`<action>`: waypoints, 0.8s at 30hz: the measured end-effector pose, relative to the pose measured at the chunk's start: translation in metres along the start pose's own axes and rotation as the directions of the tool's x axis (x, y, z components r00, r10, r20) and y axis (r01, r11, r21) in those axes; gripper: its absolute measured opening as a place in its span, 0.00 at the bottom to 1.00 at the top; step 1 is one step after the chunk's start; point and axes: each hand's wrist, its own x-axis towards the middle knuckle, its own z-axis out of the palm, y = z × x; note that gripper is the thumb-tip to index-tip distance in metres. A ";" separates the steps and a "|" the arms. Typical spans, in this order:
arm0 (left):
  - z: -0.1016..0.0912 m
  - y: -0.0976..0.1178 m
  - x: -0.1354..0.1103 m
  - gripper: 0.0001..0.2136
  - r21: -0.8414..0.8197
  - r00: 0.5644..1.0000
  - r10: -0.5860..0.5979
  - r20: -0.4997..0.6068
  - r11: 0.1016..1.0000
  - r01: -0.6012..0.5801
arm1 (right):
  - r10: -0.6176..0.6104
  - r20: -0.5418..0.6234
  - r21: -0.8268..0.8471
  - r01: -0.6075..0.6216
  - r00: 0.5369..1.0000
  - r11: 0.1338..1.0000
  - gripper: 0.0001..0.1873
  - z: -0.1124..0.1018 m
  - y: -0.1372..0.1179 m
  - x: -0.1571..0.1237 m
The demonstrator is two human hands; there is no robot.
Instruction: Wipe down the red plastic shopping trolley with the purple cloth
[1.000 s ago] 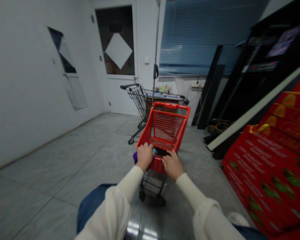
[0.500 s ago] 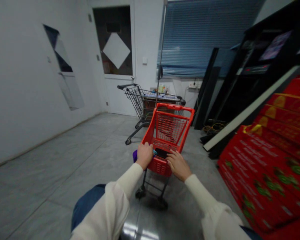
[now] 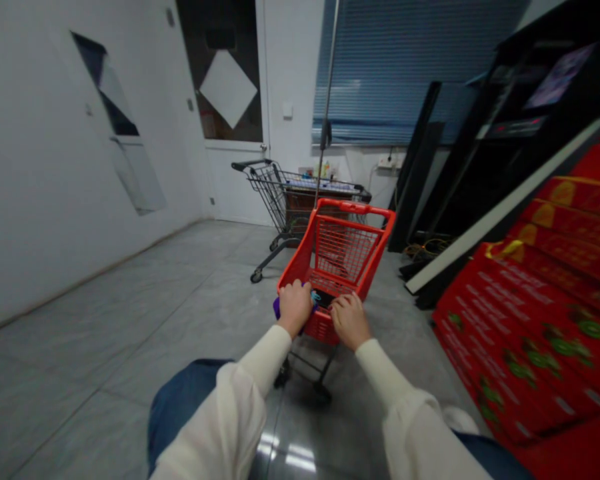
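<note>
A small red shopping cart (image 3: 350,243) stands in front of me, its low front end towards me. At the left of its near rim, my left hand (image 3: 295,305) is closed round a purple cloth (image 3: 277,308), which shows on both sides of the fist. My right hand (image 3: 350,320) has its bent fingers over the same rim, further right. Between the two hands lies a flat black thing (image 3: 324,299), with a small light-blue piece (image 3: 315,297) beside my left fingers. What is under my palms is hidden.
Behind the red cart stands a larger grey wire shopping cart (image 3: 267,187) with goods in it. Stacked red cartons (image 3: 525,340) rise at my right, with a pale board (image 3: 490,220) leaning beside them. A white door (image 3: 237,190) is at the back.
Both hands have stayed at the cart's near rim. My right hand has shifted a little left, closer to my left hand, and its fingers are more bent. The view has tilted slightly.
</note>
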 end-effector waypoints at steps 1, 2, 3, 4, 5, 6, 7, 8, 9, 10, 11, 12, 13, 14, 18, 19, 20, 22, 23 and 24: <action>0.001 0.004 -0.003 0.13 -0.002 1.000 0.028 0.005 1.000 -0.028 | 0.004 0.000 -0.016 -0.004 1.000 1.000 0.18 0.001 -0.004 0.001; 0.002 0.006 -0.004 0.13 -0.005 0.998 0.055 0.017 0.998 -0.055 | 0.002 0.004 -0.032 -0.002 1.000 0.999 0.17 0.001 -0.006 0.001; 0.002 0.004 -0.003 0.13 -0.008 0.997 0.075 0.029 0.997 -0.075 | -0.004 0.011 -0.047 0.004 1.000 0.999 0.17 0.000 -0.008 0.001; 0.000 -0.001 -0.001 0.13 -0.007 0.995 0.088 0.043 0.996 -0.087 | -0.012 0.016 -0.059 0.013 1.000 0.998 0.17 -0.001 -0.008 0.001; -0.002 -0.008 0.003 0.13 0.000 0.995 0.087 0.054 0.996 -0.087 | -0.021 0.021 -0.068 0.023 1.000 0.997 0.17 -0.002 -0.008 0.000; -0.004 -0.018 0.008 0.13 0.011 0.995 0.077 0.062 0.997 -0.078 | -0.031 0.023 -0.072 0.032 0.999 0.997 0.18 -0.003 -0.008 -0.001; -0.006 -0.028 0.012 0.13 0.024 0.996 0.063 0.063 0.998 -0.065 | -0.038 0.025 -0.072 0.040 0.999 0.997 0.18 -0.004 -0.008 -0.001; -0.008 -0.038 0.015 0.13 0.036 0.997 0.051 0.059 0.998 -0.053 | -0.040 0.023 -0.070 0.041 0.999 0.997 0.18 -0.004 -0.008 -0.001; -0.009 -0.044 0.018 0.13 0.044 0.998 0.038 0.050 0.998 -0.040 | -0.034 0.018 -0.066 0.035 0.999 0.997 0.18 -0.004 -0.009 -0.001; -0.009 -0.047 0.018 0.13 0.048 0.999 0.024 0.037 0.999 -0.026 | -0.024 0.012 -0.060 0.025 1.000 0.998 0.18 -0.003 -0.010 -0.001; -0.007 -0.045 0.016 0.13 0.048 1.000 0.016 0.025 0.999 -0.017 | -0.012 0.004 -0.054 0.012 1.000 0.998 0.18 -0.002 -0.011 -0.001; -0.005 -0.040 0.013 0.13 0.045 1.000 0.012 0.012 0.999 -0.013 | 0.002 -0.005 -0.049 -0.003 1.000 0.999 0.18 -0.001 -0.012 -0.001; -0.002 -0.031 0.008 0.13 0.038 1.000 0.015 0.000 0.999 -0.015 | 0.015 -0.013 -0.046 -0.016 1.000 0.999 0.17 0.000 -0.012 -0.001; 0.001 -0.021 0.003 0.13 0.028 1.000 0.025 -0.011 0.999 -0.025 | 0.024 -0.018 -0.045 -0.025 1.000 0.999 0.17 0.000 -0.012 -0.001; 0.006 0.004 -0.007 0.15 -0.025 0.994 0.107 -0.009 0.994 -0.107 | 0.007 -0.011 -0.052 -0.008 1.000 0.999 0.17 -0.003 -0.005 -0.004; 0.005 0.002 -0.005 0.15 -0.030 0.993 0.114 0.002 0.993 -0.114 | -0.005 -0.006 -0.050 0.004 1.000 0.999 0.17 -0.004 -0.004 -0.005; 0.003 -0.004 -0.001 0.15 -0.029 0.994 0.109 0.010 0.994 -0.109 | -0.013 -0.002 -0.046 0.012 1.000 0.999 0.18 -0.005 -0.002 -0.006; -0.001 -0.021 0.008 0.14 -0.020 0.998 0.066 0.014 0.998 -0.066 | -0.016 0.000 -0.041 0.016 1.000 0.999 0.18 -0.005 -0.002 -0.006; -0.003 -0.028 0.012 0.14 -0.016 0.999 0.036 0.011 0.999 -0.036 | -0.012 -0.005 -0.041 0.012 1.000 0.999 0.18 -0.003 -0.003 -0.006; -0.004 -0.034 0.015 0.14 -0.013 1.000 0.005 0.006 1.000 -0.005 | -0.006 -0.015 -0.042 0.005 1.000 0.999 0.17 -0.001 -0.005 -0.006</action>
